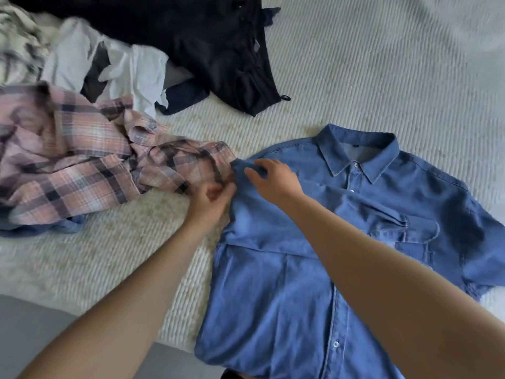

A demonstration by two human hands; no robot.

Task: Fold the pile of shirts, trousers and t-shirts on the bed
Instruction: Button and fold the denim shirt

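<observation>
blue denim shirt (341, 242) flat, buttoned (left side folded in)

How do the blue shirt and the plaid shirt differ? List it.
The blue shirt lies spread flat, front up; the plaid shirt lies crumpled. The blue one is plain; the plaid one is checked pink and dark. Both hands hold the blue one; neither holds the plaid. Both lie on the bed.

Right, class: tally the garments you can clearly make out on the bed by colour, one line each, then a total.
Blue denim shirt: 1
Pink plaid shirt: 1
Black garment: 1
White garment: 1
Black-and-white patterned garment: 1
Total: 5
</observation>
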